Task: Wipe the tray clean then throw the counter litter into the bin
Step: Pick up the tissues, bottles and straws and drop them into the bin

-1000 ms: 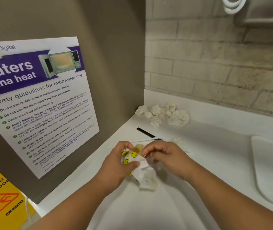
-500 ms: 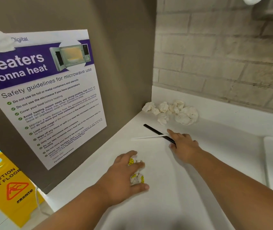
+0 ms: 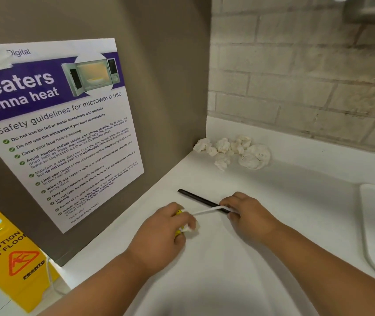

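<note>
The left hand [image 3: 163,233] is curled tight around a crumpled wrapper [image 3: 184,227] with yellow smiley faces. The right hand [image 3: 248,215] is close beside it, fingers bent over the near ends of a white stick [image 3: 205,211] and a black stick [image 3: 195,198] on the white counter [image 3: 273,190]. Past the hands sit paper balls [image 3: 232,151]. The tray [image 3: 364,224] is off to the right. Left of the hands, a poster [image 3: 56,133] says "Heaters gonna heat" and "Safety guidelines for microwave use". A yellow sign [image 3: 10,258] says "CAUTION WET FLOOR".
</note>
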The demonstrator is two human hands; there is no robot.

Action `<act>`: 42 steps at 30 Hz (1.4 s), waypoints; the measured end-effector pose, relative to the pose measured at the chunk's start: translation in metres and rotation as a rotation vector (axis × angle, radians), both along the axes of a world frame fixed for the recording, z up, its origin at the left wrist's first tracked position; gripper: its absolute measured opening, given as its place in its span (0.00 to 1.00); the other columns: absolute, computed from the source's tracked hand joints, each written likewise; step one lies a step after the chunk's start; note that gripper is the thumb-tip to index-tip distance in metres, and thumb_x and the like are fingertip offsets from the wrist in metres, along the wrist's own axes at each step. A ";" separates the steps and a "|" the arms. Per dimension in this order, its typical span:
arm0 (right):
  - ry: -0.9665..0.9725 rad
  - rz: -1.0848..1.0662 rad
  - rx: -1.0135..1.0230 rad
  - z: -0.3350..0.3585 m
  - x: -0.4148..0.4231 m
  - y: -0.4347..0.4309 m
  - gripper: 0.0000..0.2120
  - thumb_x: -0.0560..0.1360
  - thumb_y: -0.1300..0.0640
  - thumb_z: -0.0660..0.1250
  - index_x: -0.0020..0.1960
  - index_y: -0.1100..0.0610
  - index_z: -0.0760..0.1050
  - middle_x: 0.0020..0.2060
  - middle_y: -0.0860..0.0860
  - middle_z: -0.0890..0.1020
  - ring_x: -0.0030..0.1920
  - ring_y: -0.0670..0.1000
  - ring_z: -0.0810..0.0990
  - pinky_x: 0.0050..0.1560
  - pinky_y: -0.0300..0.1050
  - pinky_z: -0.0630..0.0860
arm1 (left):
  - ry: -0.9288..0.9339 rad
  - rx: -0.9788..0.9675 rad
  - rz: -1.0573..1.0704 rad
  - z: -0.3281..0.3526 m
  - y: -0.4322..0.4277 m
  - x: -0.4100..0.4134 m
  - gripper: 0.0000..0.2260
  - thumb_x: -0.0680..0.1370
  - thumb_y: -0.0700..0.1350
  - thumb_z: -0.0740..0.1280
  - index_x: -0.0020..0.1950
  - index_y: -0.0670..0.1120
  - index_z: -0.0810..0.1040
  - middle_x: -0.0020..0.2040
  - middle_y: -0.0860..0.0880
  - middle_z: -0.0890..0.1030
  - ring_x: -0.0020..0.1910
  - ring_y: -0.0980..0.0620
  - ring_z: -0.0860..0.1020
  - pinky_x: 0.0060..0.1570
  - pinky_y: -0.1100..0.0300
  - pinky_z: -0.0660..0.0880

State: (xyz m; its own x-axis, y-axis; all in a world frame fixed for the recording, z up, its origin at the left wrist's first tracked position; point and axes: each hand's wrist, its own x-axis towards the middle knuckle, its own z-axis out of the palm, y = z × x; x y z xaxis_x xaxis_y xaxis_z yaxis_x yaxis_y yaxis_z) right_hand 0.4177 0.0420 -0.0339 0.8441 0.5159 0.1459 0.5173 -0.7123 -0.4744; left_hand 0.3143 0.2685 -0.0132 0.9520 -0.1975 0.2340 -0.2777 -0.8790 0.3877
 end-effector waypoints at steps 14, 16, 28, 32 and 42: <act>0.229 0.155 -0.055 0.021 -0.041 0.022 0.15 0.78 0.61 0.59 0.62 0.49 0.74 0.54 0.46 0.74 0.55 0.47 0.73 0.59 0.39 0.69 | 0.170 0.445 0.082 0.012 -0.011 0.015 0.16 0.77 0.55 0.61 0.64 0.58 0.71 0.56 0.56 0.75 0.54 0.51 0.74 0.48 0.58 0.72; 0.232 0.162 -0.061 0.021 -0.043 0.024 0.13 0.78 0.58 0.61 0.60 0.48 0.75 0.53 0.45 0.74 0.54 0.46 0.73 0.58 0.40 0.70 | 0.193 0.492 0.106 0.013 -0.009 0.013 0.13 0.78 0.56 0.60 0.60 0.56 0.74 0.52 0.54 0.76 0.52 0.50 0.74 0.46 0.58 0.72; 0.278 -0.046 0.192 0.039 -0.050 0.021 0.20 0.70 0.74 0.57 0.49 0.50 0.73 0.52 0.50 0.72 0.53 0.48 0.72 0.52 0.35 0.68 | 0.191 0.322 0.360 0.034 0.041 -0.045 0.09 0.77 0.52 0.61 0.54 0.58 0.77 0.47 0.56 0.78 0.46 0.55 0.75 0.40 0.61 0.72; 0.220 -0.069 0.225 0.041 -0.065 0.043 0.22 0.69 0.76 0.56 0.46 0.49 0.74 0.48 0.49 0.71 0.47 0.46 0.71 0.43 0.29 0.66 | 0.172 0.219 0.404 0.039 0.050 -0.069 0.12 0.77 0.53 0.62 0.60 0.61 0.76 0.56 0.58 0.78 0.54 0.55 0.75 0.48 0.60 0.74; 0.231 0.063 0.256 0.058 -0.123 0.121 0.20 0.71 0.71 0.60 0.40 0.46 0.76 0.44 0.45 0.76 0.44 0.46 0.74 0.42 0.30 0.69 | 0.084 0.082 0.435 0.041 0.110 -0.131 0.11 0.76 0.56 0.65 0.57 0.59 0.78 0.50 0.59 0.77 0.50 0.57 0.76 0.47 0.59 0.75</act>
